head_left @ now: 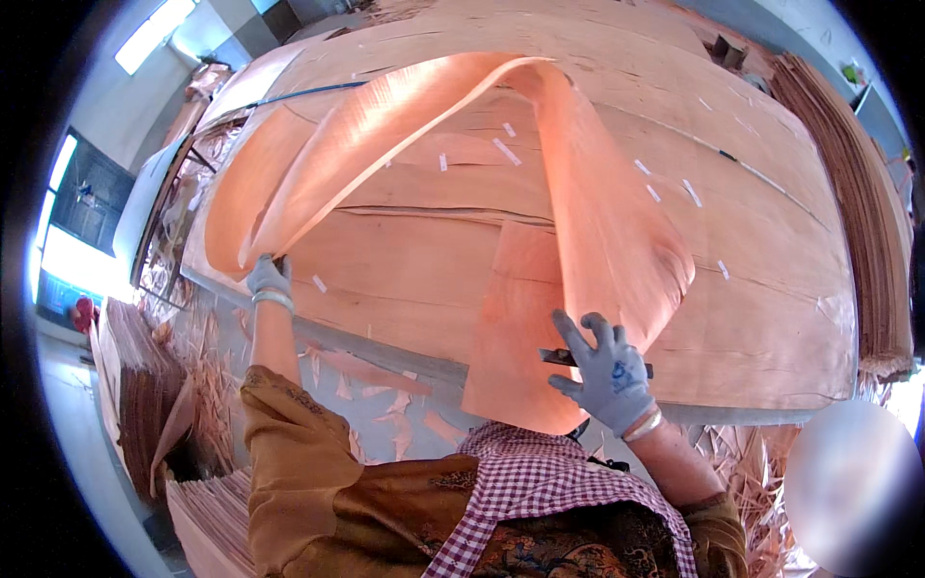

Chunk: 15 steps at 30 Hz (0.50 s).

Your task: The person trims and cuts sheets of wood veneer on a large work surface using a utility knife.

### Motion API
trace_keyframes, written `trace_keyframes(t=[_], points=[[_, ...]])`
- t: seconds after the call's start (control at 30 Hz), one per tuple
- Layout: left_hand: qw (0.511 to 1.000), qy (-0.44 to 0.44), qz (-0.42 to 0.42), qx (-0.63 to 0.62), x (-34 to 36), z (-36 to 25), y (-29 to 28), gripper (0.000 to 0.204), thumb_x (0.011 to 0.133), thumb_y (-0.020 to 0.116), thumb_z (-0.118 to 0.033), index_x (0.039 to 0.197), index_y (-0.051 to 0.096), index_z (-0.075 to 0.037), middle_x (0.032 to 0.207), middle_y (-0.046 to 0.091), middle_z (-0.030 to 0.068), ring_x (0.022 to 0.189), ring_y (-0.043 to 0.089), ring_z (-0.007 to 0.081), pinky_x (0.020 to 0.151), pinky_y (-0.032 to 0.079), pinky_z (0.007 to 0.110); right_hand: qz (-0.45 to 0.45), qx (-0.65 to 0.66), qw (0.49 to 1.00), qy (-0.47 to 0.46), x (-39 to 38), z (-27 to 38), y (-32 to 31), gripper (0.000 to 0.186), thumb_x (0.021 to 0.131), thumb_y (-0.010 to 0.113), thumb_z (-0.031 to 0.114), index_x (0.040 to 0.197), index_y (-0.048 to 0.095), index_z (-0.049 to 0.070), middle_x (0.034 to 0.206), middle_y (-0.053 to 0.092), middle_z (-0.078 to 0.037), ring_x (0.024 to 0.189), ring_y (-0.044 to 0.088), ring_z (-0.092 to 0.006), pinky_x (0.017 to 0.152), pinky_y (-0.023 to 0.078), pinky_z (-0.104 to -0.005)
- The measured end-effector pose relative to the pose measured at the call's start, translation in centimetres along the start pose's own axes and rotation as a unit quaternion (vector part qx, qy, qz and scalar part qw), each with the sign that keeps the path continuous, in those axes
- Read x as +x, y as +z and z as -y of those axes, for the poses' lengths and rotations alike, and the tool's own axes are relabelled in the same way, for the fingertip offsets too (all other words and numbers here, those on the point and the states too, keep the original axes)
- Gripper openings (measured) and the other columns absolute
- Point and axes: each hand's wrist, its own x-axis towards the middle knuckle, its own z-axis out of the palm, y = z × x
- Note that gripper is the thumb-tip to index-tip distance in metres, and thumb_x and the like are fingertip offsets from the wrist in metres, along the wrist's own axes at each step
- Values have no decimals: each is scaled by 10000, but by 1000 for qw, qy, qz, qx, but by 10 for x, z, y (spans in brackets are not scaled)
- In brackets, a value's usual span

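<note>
Where it arches above the broad pile of pale wood sheets (pixel 771 318), the thin orange-pink veneer sheet (pixel 593 173) bends into a tall, smooth loop, its fine grain catching light and its near end drooping past the pile's front edge. Small white strips (pixel 506 151) dot the surface below; ragged-edged brown stacks (pixel 848 222) rise at the right.

The left arm stretches forward and outward, and the gloved left hand (pixel 270 277) has its fingers closed on the veneer's gathered left edge. The right arm bends at the elbow; the gloved right hand (pixel 612 376) lies over the drooping end, fingers spread wide. A dark, narrow bar (pixel 557 357) pokes out beneath it; whether fingers grip it, I cannot tell.
</note>
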Motion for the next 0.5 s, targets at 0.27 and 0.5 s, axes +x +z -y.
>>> trace_keyframes(t=[0.27,0.5], points=[[998,-1,38,52,7,-25,24,360,866,618,-389,946,681,-43,921,700,202,861,686,343,806,534,410,-95,80,968,218,-20,-133,4,737,879,588,175,1519,226,235,894,626,-198,661,617,-332,594,515,-423],[980,10,169,105,24,45,49,329,895,583,-334,967,684,-29,958,688,217,944,675,312,785,537,387,-169,-326,883,293,-184,-358,-169,243,901,536,177,1123,619,124,979,635,-164,917,618,-363,808,496,-468]])
